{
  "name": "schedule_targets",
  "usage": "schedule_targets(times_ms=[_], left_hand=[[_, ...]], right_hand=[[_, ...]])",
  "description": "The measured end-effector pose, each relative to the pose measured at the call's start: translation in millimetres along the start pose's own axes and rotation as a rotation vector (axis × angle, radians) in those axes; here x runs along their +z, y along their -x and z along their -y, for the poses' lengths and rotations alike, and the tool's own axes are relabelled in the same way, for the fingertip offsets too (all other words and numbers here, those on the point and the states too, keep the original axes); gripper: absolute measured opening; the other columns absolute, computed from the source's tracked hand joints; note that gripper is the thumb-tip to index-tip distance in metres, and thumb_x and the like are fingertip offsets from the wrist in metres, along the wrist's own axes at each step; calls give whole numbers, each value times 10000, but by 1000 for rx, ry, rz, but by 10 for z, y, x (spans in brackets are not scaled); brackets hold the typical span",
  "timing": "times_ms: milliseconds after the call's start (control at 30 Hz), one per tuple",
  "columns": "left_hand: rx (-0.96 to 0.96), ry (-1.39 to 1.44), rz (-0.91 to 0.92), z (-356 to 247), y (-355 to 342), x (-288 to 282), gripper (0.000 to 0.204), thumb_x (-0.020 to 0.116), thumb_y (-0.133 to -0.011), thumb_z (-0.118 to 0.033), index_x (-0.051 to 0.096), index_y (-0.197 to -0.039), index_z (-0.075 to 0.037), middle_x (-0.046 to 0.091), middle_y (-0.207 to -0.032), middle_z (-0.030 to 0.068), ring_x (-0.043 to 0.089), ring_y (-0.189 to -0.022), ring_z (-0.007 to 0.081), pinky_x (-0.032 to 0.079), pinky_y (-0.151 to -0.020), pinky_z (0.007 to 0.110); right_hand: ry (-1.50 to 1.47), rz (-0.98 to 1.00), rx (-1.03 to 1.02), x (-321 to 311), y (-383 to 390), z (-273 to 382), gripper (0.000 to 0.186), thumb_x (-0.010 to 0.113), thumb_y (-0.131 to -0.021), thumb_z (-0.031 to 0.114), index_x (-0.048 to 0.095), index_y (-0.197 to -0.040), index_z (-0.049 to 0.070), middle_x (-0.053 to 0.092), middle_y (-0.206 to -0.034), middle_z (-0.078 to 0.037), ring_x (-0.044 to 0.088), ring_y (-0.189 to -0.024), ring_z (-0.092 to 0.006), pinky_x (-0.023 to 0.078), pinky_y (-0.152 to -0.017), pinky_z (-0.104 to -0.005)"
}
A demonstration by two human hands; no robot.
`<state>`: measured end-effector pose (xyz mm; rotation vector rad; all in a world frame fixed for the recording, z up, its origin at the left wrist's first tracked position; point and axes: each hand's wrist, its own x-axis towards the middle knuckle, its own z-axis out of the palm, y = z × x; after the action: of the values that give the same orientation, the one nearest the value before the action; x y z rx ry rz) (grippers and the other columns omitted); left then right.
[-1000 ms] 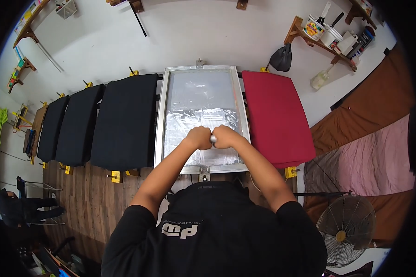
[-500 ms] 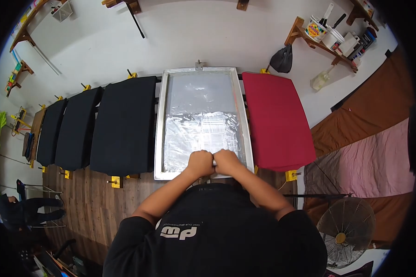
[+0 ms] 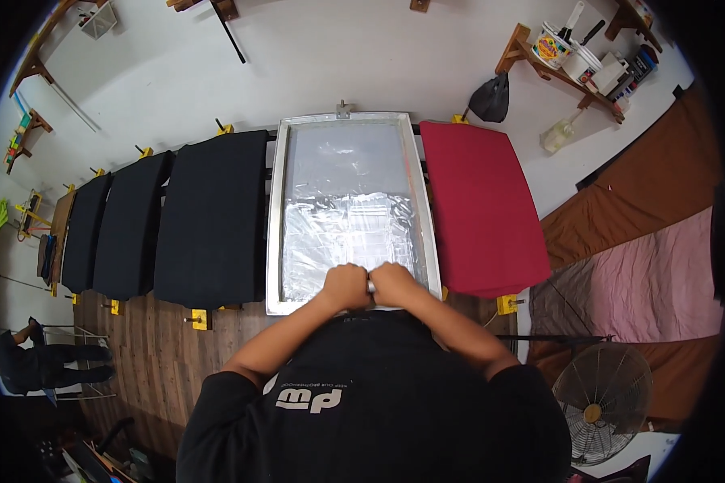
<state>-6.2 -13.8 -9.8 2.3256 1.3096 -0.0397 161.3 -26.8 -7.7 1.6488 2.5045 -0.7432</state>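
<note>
My left hand and my right hand are closed side by side on a silver-grey bar, perhaps a squeegee handle; most of it is hidden by my fingers. They are at the near end of a screen in an aluminium frame. Its mesh is pale grey in the far half, with glossy, streaked silver over the near half. The framed screen lies between a black cloth-covered board on the left and a red one on the right.
More black boards continue leftward, with yellow clamps. Wall shelves hold tubs and tools. A standing fan is at lower right, beside hanging brown and pink cloth. A co-worker in dark clothes is at the far left.
Compared with a second ago, both my hands and the bar are closer to me, at the screen's near edge. In the last half second they have stayed about there. The co-worker has shifted slightly.
</note>
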Motion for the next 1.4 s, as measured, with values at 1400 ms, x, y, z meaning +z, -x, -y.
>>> schedule_targets(times_ms=[1400], left_hand=[[18, 2, -201, 79, -258, -54, 240, 720, -716, -283, 765, -839, -81, 714, -854, 177, 710, -806, 368, 582, -731, 465]], right_hand=[[-26, -119, 30, -115, -211, -192, 228, 727, -683, 130, 748, -888, 31, 726, -918, -217, 712, -878, -396, 586, -790, -497]])
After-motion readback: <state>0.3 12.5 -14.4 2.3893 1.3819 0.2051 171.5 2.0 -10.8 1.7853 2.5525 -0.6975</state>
